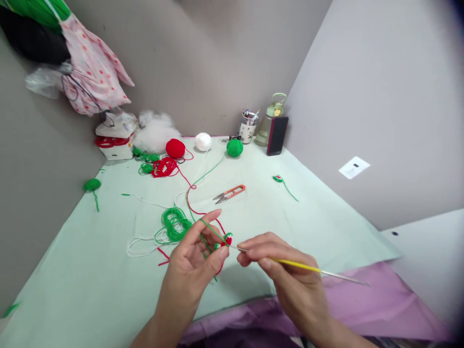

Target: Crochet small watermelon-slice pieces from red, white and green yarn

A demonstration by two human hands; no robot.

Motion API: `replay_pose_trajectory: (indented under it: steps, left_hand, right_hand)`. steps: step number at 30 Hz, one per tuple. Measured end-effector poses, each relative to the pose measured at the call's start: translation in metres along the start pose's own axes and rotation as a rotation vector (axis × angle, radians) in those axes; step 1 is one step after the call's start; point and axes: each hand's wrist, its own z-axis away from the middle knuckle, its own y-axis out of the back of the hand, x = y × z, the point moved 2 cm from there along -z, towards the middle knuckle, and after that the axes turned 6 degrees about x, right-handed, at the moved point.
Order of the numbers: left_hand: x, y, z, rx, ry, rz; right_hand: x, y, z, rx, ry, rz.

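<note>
Between thumb and fingers, my left hand [195, 261] pinches a small red, green and white crochet piece [227, 239]. Green yarn [210, 226] runs over the raised index finger to the piece, and red yarn trails from it too. My right hand [286, 275] grips a crochet hook [300, 265] with a yellow handle, its metal tip at the edge of the piece. The hook's other metal end points out to the right. Whether a loop sits on the tip is too small to tell. Loose green yarn coils [175, 224] lie just behind my left hand.
Orange thread snips [230, 193] lie beyond my hands. Red [175, 148], white [203, 141] and green [235, 148] yarn balls sit at the back, near white stuffing [155, 133]. A phone [277, 136] leans against a bottle [264, 128]. Another small crocheted piece [278, 179] lies right.
</note>
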Motion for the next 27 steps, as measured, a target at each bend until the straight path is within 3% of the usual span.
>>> replay_pose_trajectory:
  steps: [16, 27]
  left_hand:
    - [0.0, -0.01, 0.0, 0.053, 0.066, 0.158]
    - [-0.004, -0.01, -0.003, 0.083, -0.004, 0.144]
  right_hand:
    - [0.012, -0.009, 0.005, 0.084, 0.042, -0.016]
    - [0.016, -0.011, 0.007, 0.114, -0.029, -0.124]
